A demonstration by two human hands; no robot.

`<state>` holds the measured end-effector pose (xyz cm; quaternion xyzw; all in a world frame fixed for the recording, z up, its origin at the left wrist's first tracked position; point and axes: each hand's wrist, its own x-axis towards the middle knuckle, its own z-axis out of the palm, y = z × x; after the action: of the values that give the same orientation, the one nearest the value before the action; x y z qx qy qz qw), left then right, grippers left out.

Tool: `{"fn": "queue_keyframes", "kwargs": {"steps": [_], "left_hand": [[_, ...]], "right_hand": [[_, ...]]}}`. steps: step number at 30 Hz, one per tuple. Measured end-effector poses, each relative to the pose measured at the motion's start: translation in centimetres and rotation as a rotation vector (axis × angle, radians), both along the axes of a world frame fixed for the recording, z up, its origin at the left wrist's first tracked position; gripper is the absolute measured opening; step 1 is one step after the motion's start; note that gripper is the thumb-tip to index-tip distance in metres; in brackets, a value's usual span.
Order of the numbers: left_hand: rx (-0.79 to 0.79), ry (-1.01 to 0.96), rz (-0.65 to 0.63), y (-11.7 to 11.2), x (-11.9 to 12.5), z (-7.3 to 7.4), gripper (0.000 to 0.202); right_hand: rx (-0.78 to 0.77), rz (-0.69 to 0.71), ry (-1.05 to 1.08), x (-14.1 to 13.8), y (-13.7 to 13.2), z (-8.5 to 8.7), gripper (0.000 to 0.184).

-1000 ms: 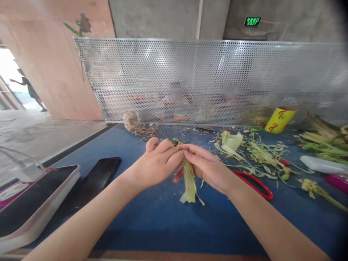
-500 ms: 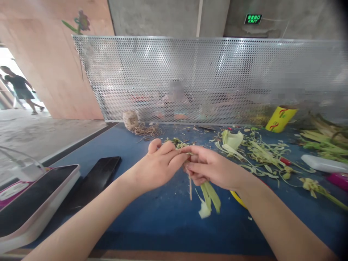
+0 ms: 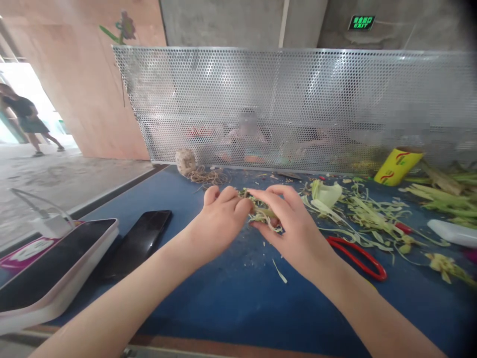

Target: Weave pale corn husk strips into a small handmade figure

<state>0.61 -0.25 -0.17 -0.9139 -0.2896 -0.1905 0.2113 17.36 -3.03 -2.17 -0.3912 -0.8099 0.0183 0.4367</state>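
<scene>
Over the blue table (image 3: pixel 208 308), both of my hands meet at a small bundle of pale green plant strips (image 3: pixel 265 214) that look like husk. My left hand (image 3: pixel 225 221) has its fingers curled tight at the bundle's left end; their tips are hidden from me. My right hand (image 3: pixel 294 223) arches around the other end, thumb below and fingers above. More green scraps show just behind the fingers. A loose thin strip (image 3: pixel 279 272) lies on the table below the hands. Beside my right wrist is a red loop-shaped handle (image 3: pixel 357 257).
Phones (image 3: pixel 139 241) lie at left, one in a thick pale case (image 3: pixel 63 268). A ball of twine (image 3: pixel 185 161) stands before the perforated metal screen (image 3: pixel 231 99). Shredded strips (image 3: pixel 368 214), a yellow container (image 3: pixel 398 166) and a white object (image 3: pixel 450 232) occupy the right.
My right hand's fingers have spread wider around the bundle. The green leaf pieces that hung below it no longer show there. The red handle has come into view, and the whole view has shifted slightly.
</scene>
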Motion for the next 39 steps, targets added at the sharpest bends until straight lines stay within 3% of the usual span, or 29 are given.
{"fn": "queue_keyframes", "kwargs": {"steps": [5, 9, 15, 25, 28, 34, 37, 39], "left_hand": [[-0.413, -0.053, -0.076, -0.5, -0.4, 0.7, 0.022], [-0.637, -0.13, -0.169, -1.0, -0.7, 1.2, 0.025], [-0.672, -0.206, -0.194, -1.2, -0.7, 1.2, 0.021], [-0.573, -0.124, -0.108, -0.8, -0.2, 0.9, 0.02], [-0.74, -0.214, -0.146, -1.0, -0.3, 1.0, 0.021], [-1.184, -0.478, -0.417, -0.9, -0.2, 1.2, 0.041], [-1.284, -0.523, -0.459, 0.0, -0.4, 1.0, 0.046], [-1.268, -0.522, -0.431, 0.9, -0.8, 0.8, 0.044]], "right_hand": [[0.104, 0.02, 0.094, 0.2, 0.1, 0.4, 0.021], [0.039, 0.049, 0.238, 0.1, 0.1, 0.5, 0.011], [-0.146, 0.165, 0.331, -0.2, -0.3, 0.5, 0.008], [-0.479, 0.142, 0.501, -0.5, 0.2, 0.7, 0.009], [-0.499, 0.141, 0.617, -0.4, 0.2, 0.7, 0.011], [-0.473, 0.154, 0.78, -0.5, 0.5, 0.3, 0.013], [-0.479, 0.17, 0.828, -0.6, 0.5, 0.2, 0.012], [-0.491, 0.194, 0.88, -0.5, 0.5, 0.3, 0.012]]}}
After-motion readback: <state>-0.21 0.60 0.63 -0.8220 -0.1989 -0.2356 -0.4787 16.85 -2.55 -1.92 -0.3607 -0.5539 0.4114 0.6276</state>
